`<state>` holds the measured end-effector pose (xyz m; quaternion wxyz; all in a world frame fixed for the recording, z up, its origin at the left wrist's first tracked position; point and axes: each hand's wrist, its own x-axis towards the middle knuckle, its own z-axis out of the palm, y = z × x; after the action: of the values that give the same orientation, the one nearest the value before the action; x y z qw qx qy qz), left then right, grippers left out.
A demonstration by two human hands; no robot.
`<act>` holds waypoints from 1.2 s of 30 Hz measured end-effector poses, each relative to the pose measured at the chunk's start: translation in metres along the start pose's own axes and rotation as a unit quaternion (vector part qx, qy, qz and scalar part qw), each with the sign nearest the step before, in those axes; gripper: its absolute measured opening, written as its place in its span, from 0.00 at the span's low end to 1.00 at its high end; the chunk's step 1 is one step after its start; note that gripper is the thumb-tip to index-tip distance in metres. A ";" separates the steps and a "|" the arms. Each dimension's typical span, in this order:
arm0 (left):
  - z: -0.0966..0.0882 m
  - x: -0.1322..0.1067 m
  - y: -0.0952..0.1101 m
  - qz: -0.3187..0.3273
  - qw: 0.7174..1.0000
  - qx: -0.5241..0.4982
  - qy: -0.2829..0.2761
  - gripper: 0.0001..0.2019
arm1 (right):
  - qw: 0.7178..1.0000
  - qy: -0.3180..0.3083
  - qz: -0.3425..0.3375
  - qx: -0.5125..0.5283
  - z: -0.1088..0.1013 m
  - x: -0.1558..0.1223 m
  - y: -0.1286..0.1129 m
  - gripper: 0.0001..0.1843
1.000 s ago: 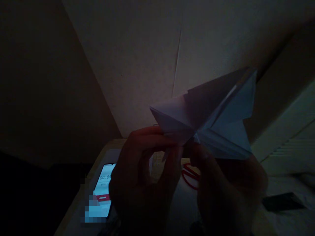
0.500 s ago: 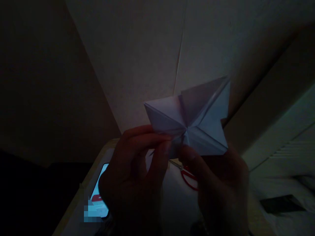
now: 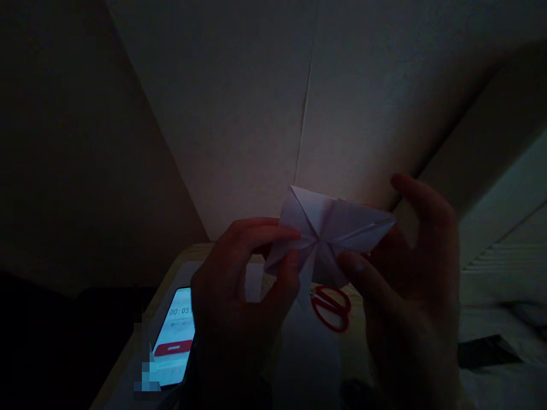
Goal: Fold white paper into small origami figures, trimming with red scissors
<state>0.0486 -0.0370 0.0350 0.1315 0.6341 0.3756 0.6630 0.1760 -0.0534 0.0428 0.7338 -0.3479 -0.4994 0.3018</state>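
A white folded paper piece [image 3: 325,222], with pointed flaps and creases meeting at its centre, is held up above the table in both hands. My left hand [image 3: 248,279] pinches its left side between thumb and fingers. On the lower right, the thumb of my right hand [image 3: 401,285] presses the paper's front. One right finger is raised and bent away from it, while the other right fingers are partly hidden behind the paper. Below the paper lie scissors with red handles [image 3: 332,309]; their blades are mostly hidden.
A lit phone [image 3: 176,336] showing a timer lies left of my left hand, near the edge of the wooden table [image 3: 182,263]. White paper [image 3: 310,359] lies under my hands. A pale wall [image 3: 252,114] rises behind. A dark flat object [image 3: 489,350] is at the right.
The folded paper has turned and come lower. My right hand has shifted right, with one finger now lifted off. More of the scissors and the phone shows.
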 end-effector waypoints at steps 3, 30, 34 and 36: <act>0.002 0.000 0.002 -0.011 1.000 -0.012 -0.015 0.13 | 0.999 0.007 -0.023 -0.031 -0.002 0.000 0.000 0.26; 0.002 -0.003 0.006 0.000 0.997 -0.034 0.062 0.11 | 1.000 0.007 0.020 -0.019 0.002 0.002 -0.003 0.32; 0.000 -0.004 0.006 0.000 0.997 -0.016 0.071 0.11 | 0.999 -0.010 0.050 0.009 0.002 0.002 -0.002 0.32; -0.004 -0.004 0.006 0.009 0.999 0.000 0.045 0.10 | 0.999 -0.015 0.050 0.001 0.001 0.003 -0.003 0.29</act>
<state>0.0478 -0.0452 0.0364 0.1083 0.6071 0.3753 0.6920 0.1762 -0.0526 0.0467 0.7108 -0.3671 -0.4914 0.3442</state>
